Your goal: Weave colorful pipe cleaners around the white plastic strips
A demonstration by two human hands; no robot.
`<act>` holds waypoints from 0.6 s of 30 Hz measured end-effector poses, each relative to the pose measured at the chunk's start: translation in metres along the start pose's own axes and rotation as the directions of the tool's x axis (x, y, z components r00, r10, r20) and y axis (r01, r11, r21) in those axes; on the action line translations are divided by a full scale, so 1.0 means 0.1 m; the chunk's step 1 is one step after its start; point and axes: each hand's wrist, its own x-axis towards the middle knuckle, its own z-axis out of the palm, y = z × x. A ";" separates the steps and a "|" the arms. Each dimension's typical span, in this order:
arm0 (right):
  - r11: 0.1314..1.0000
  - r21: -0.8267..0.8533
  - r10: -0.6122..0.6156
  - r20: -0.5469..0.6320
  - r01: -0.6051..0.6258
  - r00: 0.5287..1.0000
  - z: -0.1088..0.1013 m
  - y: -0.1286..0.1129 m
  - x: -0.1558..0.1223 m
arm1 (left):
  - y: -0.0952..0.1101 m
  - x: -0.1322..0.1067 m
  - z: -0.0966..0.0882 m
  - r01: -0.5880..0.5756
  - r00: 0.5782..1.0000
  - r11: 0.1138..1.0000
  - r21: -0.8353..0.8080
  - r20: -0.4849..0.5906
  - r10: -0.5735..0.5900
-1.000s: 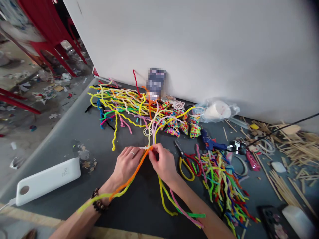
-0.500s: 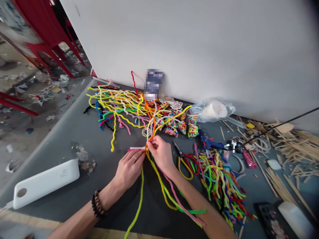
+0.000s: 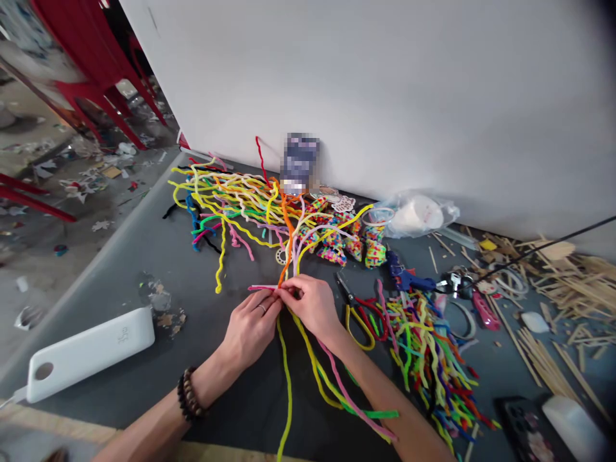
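Observation:
My left hand (image 3: pixel 254 323) pinches the crossing of several fuzzy pipe cleaners over the dark table. Fingertips of my right hand (image 3: pixel 310 307) meet it there, closed on the base of an orange pipe cleaner (image 3: pixel 289 234). White, lilac and yellow stems fan out above the fingers. Below hang a yellow-green pipe cleaner (image 3: pixel 287 385) and a pink one (image 3: pixel 339 378), which passes by my right forearm. A short pale and pink piece (image 3: pixel 262 287) sticks out to the left. My fingers hide the exact join.
Scissors (image 3: pixel 359 311), a blue glue gun (image 3: pixel 409 277) and a heap of short pipe cleaners (image 3: pixel 428 359) lie to the right. Longer pipe cleaners (image 3: pixel 231 192) spread behind my hands. A white power bank (image 3: pixel 91 353) is at left, a phone (image 3: pixel 527 427) at lower right, wooden sticks (image 3: pixel 568 276) beyond.
My right hand has come down and inward to my left fingertips, drawing the orange pipe cleaner straighter. The hanging yellow-green strand has swung right.

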 end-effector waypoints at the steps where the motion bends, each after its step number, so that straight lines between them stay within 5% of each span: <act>1: 1.000 -0.018 0.006 -0.014 -0.006 1.000 0.02 0.00 0.01 | 0.00 0.00 0.00 0.002 1.000 1.000 -0.004 0.003 -0.002; 12: 0.994 -0.083 0.057 -0.155 -0.070 0.986 0.14 -0.09 -0.09 | -0.01 -0.03 0.01 0.027 0.999 0.999 -0.026 0.027 -0.026; 18: 0.995 -0.096 -0.009 -0.244 -0.015 0.970 -0.04 -0.07 -0.71 | 0.03 -0.03 -0.07 0.070 0.996 0.991 -0.112 0.063 -0.063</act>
